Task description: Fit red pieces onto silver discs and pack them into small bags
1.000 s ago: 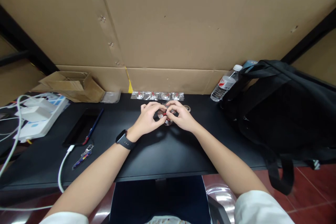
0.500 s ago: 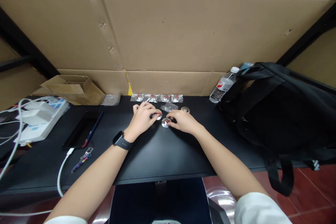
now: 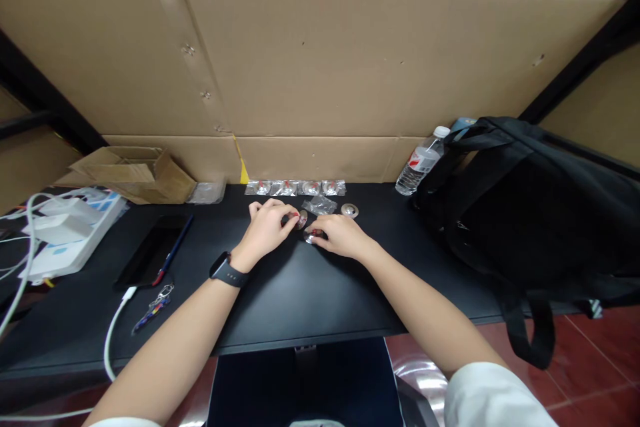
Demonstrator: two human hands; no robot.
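Observation:
My left hand (image 3: 267, 223), with a dark watch on its wrist, pinches a small silver metal disc with a red part (image 3: 303, 219) between thumb and fingers; the disc is tilted. Close to its right, my right hand (image 3: 340, 235) has thumb and fingers closed on the red middle of a second silver disc (image 3: 309, 237), low over the black table. A flat silver ring (image 3: 349, 211) lies just beyond the right hand. Behind the hands is a crumpled clear plastic wrapper (image 3: 320, 205). Several wrapped discs with red centres (image 3: 287, 188) form a row by the cardboard wall.
A water bottle (image 3: 421, 163) and a black backpack (image 3: 530, 213) stand on the right. To the left are a phone (image 3: 150, 250) with a pen beside it, a keychain (image 3: 154, 309), a white power strip (image 3: 75, 240) with cables, and an open cardboard box (image 3: 140, 177).
The disc in my left hand has tilted up more on edge. My right hand has shifted slightly left and closed over the second disc's middle. The whole view has shifted a little.

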